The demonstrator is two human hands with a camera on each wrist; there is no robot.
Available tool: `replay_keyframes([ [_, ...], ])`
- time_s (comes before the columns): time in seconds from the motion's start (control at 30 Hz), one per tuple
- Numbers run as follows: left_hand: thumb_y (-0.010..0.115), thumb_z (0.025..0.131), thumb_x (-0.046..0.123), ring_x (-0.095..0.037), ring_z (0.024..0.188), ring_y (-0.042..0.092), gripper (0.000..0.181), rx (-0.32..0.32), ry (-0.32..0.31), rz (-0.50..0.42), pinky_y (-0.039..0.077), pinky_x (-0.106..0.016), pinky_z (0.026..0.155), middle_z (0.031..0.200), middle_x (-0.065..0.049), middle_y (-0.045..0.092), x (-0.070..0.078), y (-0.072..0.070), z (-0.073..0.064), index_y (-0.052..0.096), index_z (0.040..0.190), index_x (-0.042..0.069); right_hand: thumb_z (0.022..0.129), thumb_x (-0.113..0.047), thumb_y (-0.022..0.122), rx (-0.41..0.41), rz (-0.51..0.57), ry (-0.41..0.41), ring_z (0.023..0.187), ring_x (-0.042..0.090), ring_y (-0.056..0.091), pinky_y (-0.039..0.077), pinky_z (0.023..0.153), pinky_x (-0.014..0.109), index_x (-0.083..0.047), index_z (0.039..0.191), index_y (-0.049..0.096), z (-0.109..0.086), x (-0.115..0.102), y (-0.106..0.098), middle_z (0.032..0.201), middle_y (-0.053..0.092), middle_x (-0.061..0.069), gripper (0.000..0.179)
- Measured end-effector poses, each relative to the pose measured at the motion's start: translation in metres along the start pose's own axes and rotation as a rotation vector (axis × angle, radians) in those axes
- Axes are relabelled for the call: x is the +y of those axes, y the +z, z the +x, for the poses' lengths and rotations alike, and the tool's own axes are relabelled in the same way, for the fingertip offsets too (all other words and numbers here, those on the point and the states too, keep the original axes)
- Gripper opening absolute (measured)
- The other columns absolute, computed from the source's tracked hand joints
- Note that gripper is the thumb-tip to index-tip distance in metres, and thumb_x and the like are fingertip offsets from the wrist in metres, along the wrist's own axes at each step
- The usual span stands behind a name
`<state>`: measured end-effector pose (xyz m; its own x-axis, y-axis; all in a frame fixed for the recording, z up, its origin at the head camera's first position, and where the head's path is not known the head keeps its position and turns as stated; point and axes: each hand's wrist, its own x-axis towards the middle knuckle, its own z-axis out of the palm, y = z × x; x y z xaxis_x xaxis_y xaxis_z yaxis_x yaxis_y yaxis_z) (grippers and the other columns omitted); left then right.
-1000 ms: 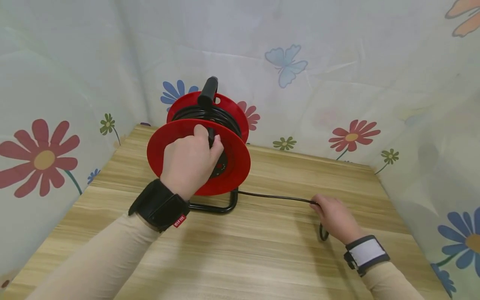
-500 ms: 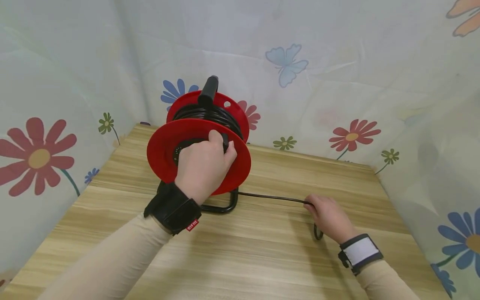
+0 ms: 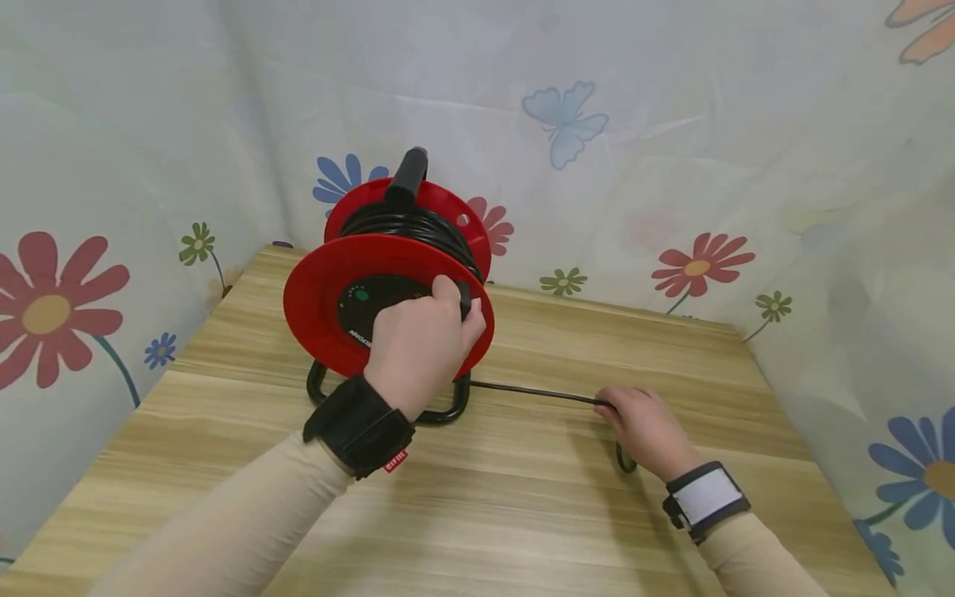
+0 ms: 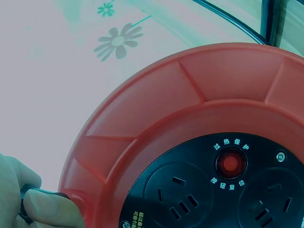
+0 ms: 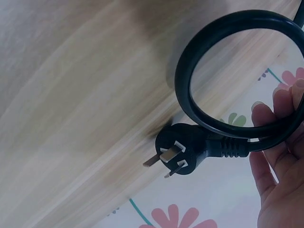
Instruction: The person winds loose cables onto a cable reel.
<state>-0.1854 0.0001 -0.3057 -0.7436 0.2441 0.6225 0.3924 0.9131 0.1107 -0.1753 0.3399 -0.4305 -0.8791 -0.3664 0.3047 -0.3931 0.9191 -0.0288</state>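
Note:
A red cable reel (image 3: pixel 317 303) with black cable (image 3: pixel 418 222) wound between its discs stands on a black tube frame (image 3: pixel 445 414). My left hand (image 3: pixel 421 344) grips the black crank knob (image 3: pixel 465 298) on the near disc. In the left wrist view, thumb and fingers close round that knob beside the black socket panel (image 4: pixel 180 156). Off to the right, my right hand (image 3: pixel 647 427) pinches the cable's free length, which runs nearly straight from the reel's underside. The right wrist view shows a loop of cable (image 5: pixel 185 71) and a three-pin plug (image 5: pixel 185 148) hanging at this hand.
Reel and hands are over a wood-grain table (image 3: pixel 522 497). Behind and at both sides hangs a white curtain (image 3: pixel 671 124) printed with flowers and butterflies. The reel's black carrying handle (image 3: pixel 407 176) sticks up near the back.
My left hand has moved right and down with the crank knob, turning the disc and uncovering its panel. My right hand has drifted left toward the reel, still pinching the cable.

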Motion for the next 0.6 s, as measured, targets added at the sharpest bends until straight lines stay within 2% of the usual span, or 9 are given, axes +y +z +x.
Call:
replay_keyframes([
  [0.23,0.050,0.092,0.034,-0.013,0.036,0.039,0.034,0.029,0.007,-0.002,0.042,-0.026,0.035,0.045,-0.002,0.047,0.000,0.006,-0.003,0.045,0.071,0.008,0.089,-0.016,0.064,-0.015,0.001,0.040,0.077,0.017,0.062,0.044,0.090,0.053,-0.013,0.094,0.062,-0.002,0.002,0.005,0.082,0.069,0.002,0.006],
  [0.6,0.051,0.092,0.033,-0.013,0.036,0.039,0.034,0.046,0.024,-0.016,0.042,-0.027,0.035,0.045,-0.002,0.047,0.002,0.012,-0.004,0.046,0.070,0.007,0.091,-0.019,0.063,-0.032,-0.003,0.049,0.081,0.018,0.063,0.044,0.090,0.053,-0.012,0.096,0.063,-0.005,0.006,0.008,0.085,0.070,0.003,0.008],
])
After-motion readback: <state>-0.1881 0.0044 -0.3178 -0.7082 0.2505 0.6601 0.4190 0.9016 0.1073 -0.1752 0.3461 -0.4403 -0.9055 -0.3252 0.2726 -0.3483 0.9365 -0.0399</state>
